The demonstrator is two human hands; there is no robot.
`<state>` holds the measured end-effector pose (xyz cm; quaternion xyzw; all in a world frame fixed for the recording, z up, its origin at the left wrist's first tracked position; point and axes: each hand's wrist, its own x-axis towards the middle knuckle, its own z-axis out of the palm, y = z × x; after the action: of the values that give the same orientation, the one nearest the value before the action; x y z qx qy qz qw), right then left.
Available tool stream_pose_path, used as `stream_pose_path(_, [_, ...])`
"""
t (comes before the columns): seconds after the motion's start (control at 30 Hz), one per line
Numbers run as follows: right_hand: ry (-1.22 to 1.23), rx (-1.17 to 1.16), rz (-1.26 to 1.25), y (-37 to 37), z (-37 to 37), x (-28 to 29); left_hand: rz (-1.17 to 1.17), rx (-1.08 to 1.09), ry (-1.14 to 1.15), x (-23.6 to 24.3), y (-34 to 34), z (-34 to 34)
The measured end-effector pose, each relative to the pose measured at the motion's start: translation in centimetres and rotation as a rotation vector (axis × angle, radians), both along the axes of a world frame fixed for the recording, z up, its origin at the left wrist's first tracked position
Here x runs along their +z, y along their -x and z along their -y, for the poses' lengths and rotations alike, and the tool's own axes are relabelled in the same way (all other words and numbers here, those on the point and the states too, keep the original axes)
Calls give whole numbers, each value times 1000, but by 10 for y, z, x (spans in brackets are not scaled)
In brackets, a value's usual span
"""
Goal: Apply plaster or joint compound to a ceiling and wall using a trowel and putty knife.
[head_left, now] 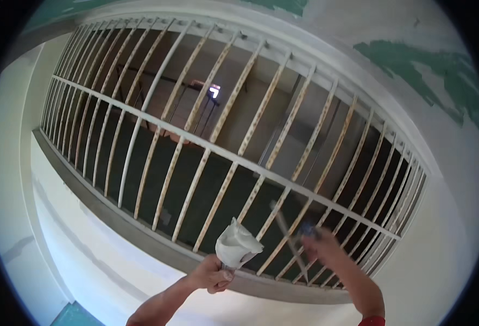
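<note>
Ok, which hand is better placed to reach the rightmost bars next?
Likely right: the right hand is nearer those bars, holding a long blurred tool; the left hand holds a white-coated tool farther left.

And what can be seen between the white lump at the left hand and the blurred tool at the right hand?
In the head view, a rust-spotted bar shows between the white lump and the blurred tool, apparently behind both.
</note>
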<state>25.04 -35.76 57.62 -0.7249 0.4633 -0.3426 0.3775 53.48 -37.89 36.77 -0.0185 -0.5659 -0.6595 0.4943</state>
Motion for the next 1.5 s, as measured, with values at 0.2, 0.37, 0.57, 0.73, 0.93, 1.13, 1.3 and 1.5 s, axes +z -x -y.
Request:
stream_pose_path(0.2, [455,125,184,-109,42,156,9,127,-95,-39,-23,4])
stream_pose_path(0.37, [1946,-229,-584,-228,127,257,91,179,-160,-65,-42,15])
stream_pose_path(0.57, [2131,-523,-692,-352,177,317,144,561,-126,-137,-50,25])
stream_pose_path(0.73, [2107,-599,-718,-400,202,337,397,546,-419,-123,-85,-32])
stream_pose_path(0.93, [2087,-706,-678,-394,212,341,426,965,-509,-144,-65,-61])
stream_pose_path(1.13, [2167,-812,-616,-351,226,340,597,597,-560,-169,-69,-43])
stream_pose_path(1.3, [2242,-927,-643,-281,234,348,605,461,-542,-194,-57,-25])
stream_pose_path(1.5, [2309,-1030,-651,-216,230,341,553,507,-499,-223,-38,-27])
